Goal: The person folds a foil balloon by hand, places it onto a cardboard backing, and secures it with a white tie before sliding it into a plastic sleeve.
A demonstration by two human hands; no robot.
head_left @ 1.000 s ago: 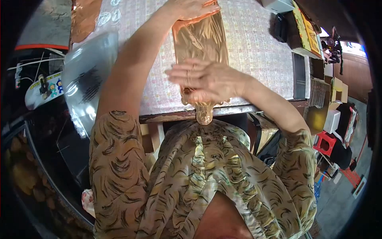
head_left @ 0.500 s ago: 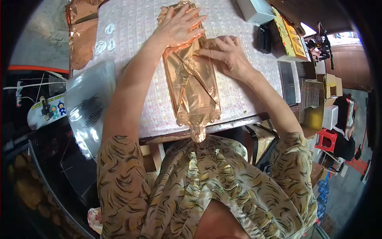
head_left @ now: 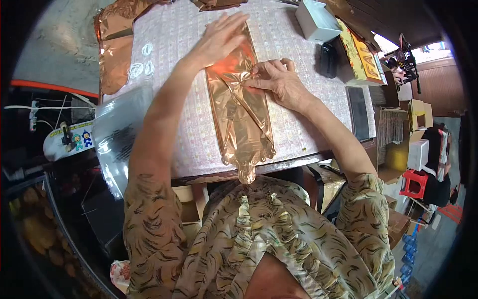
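Observation:
A shiny copper-coloured foil piece (head_left: 239, 114) lies lengthwise on the patterned table cover, its scalloped end and rounded tab hanging over the near edge. My left hand (head_left: 219, 42) is over its far part, fingers stretched out; whether it touches the foil is unclear. Thumb and index finger of my right hand (head_left: 281, 82) rest at the foil's right side, near its creased middle, seemingly pinching a fold. Diagonal creases run down the foil below my hands.
More copper foil (head_left: 115, 55) lies at the table's far left, near white string loops (head_left: 135, 70) and clear plastic sleeves (head_left: 122, 134). At the right are a white box (head_left: 318, 22), a black case (head_left: 328, 60), a yellow box (head_left: 366, 55) and a dark flat panel (head_left: 357, 112).
My left hand has shifted left and lifted off the foil's right side. The foil's far end now looks narrower, without its scalloped edge showing. The view has shifted slightly.

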